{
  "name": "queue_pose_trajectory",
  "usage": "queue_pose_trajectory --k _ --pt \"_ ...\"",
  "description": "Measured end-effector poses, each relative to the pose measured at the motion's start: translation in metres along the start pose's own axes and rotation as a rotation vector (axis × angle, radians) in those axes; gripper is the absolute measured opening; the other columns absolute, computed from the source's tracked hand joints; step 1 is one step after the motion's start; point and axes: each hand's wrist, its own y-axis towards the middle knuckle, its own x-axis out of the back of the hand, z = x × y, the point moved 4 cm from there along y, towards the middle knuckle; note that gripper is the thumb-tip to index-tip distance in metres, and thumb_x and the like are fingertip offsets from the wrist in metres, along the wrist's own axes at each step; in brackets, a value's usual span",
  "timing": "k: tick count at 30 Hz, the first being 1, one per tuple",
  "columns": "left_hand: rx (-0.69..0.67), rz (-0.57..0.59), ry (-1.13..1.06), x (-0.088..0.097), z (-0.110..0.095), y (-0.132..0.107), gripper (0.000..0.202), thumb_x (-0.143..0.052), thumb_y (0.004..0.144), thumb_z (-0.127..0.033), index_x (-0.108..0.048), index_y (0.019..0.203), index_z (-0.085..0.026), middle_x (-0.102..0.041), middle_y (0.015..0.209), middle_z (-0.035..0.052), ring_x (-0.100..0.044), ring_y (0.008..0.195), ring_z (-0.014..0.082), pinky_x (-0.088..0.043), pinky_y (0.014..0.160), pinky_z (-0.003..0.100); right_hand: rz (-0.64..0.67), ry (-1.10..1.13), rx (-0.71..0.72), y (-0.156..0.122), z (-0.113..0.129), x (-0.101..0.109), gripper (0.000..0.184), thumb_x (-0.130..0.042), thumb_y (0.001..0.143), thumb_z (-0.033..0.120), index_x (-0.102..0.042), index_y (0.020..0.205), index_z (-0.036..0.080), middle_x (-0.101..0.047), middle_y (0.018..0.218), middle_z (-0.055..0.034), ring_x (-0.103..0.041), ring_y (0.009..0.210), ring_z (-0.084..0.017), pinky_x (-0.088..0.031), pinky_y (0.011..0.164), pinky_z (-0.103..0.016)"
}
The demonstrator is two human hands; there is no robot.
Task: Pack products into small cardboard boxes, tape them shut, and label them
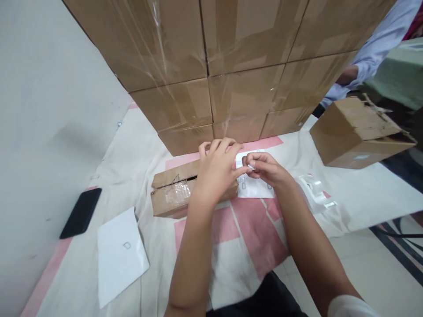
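Note:
My left hand (216,169) rests over a small cardboard box (172,196), its fingers spread toward the far side. Its thumb reaches right, close to the fingertips of my right hand (267,168). Between the thumb and fingers of that right hand is a small white sticker (251,167), partly hidden. Under and behind the right hand lies a white sheet (256,190) with small outlined squares printed on it. The small box has a torn, taped top with a dark gap along its seam.
Large taped cartons (243,97) are stacked behind my hands. An opened box (340,136) and a clear tape dispenser (313,191) stand to the right. At left lie a black phone (81,213) and another white sheet (120,259). A co-worker's sleeve (380,48) shows at upper right.

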Motion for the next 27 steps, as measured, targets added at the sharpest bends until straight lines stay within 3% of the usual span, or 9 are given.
queue_pose_trajectory --k 4,6,8,12,15,21,27 --pt "0.202 0.046 0.01 0.002 0.015 -0.006 0.048 -0.066 0.091 -0.055 -0.058 0.132 -0.031 -0.054 0.15 0.0087 -0.043 0.142 0.0345 -0.022 0.12 0.058 -0.16 -0.039 0.053 0.001 0.002 0.011 0.035 -0.078 0.085 0.045 -0.057 0.08 0.018 -0.062 0.076 0.0005 -0.04 0.043 -0.005 -0.017 0.045 -0.023" --pt "0.376 0.136 -0.009 0.001 0.028 -0.012 0.062 -0.058 0.091 -0.064 -0.051 0.141 -0.03 -0.041 0.161 0.0109 -0.028 0.152 0.0417 -0.014 0.121 0.067 -0.168 -0.087 0.052 0.003 -0.001 0.014 0.034 -0.079 0.085 0.044 -0.057 0.085 0.019 -0.065 0.079 0.0001 -0.042 0.043 -0.005 -0.019 0.044 -0.022" --pt "0.469 0.25 -0.055 0.0 0.037 -0.018 0.064 -0.049 0.093 -0.066 -0.047 0.146 -0.031 -0.04 0.163 0.0095 -0.023 0.154 0.0428 -0.01 0.121 0.07 -0.116 -0.169 0.03 0.005 -0.006 0.012 0.031 -0.078 0.086 0.042 -0.057 0.086 0.019 -0.063 0.074 0.0017 -0.043 0.045 -0.005 -0.025 0.046 -0.022" --pt "0.408 0.337 -0.124 0.0 0.043 -0.019 0.047 -0.044 0.096 -0.059 -0.054 0.137 -0.038 -0.059 0.147 0.0042 -0.045 0.142 0.0345 -0.021 0.119 0.063 0.148 -0.377 -0.07 0.006 -0.015 -0.006 0.022 -0.073 0.089 0.034 -0.058 0.085 0.018 -0.056 0.068 0.0041 -0.05 0.057 -0.01 -0.039 0.057 -0.024" --pt "0.376 0.329 -0.138 0.002 0.044 -0.018 0.046 -0.049 0.094 -0.061 -0.056 0.133 -0.037 -0.063 0.14 0.0037 -0.05 0.136 0.0338 -0.026 0.116 0.062 0.303 -0.489 -0.101 0.004 -0.018 -0.014 0.016 -0.067 0.091 0.029 -0.058 0.084 0.018 -0.059 0.078 0.0014 -0.054 0.07 -0.012 -0.042 0.066 -0.025" --pt "0.334 0.384 -0.232 0.003 0.046 -0.019 0.056 -0.057 0.087 -0.071 -0.059 0.128 -0.033 -0.063 0.14 0.0021 -0.054 0.132 0.0331 -0.034 0.113 0.053 0.319 -0.587 -0.067 0.005 -0.021 -0.012 0.014 -0.066 0.089 0.03 -0.06 0.085 0.017 -0.06 0.083 0.0004 -0.054 0.078 -0.015 -0.043 0.073 -0.027" --pt "0.32 0.411 -0.256 0.006 0.046 -0.019 0.055 -0.059 0.085 -0.071 -0.062 0.124 -0.032 -0.066 0.134 -0.0005 -0.058 0.125 0.031 -0.04 0.108 0.046 0.307 -0.612 -0.107 0.005 -0.023 -0.016 0.015 -0.069 0.086 0.03 -0.065 0.083 0.016 -0.063 0.08 0.0 -0.056 0.075 -0.015 -0.044 0.07 -0.027"
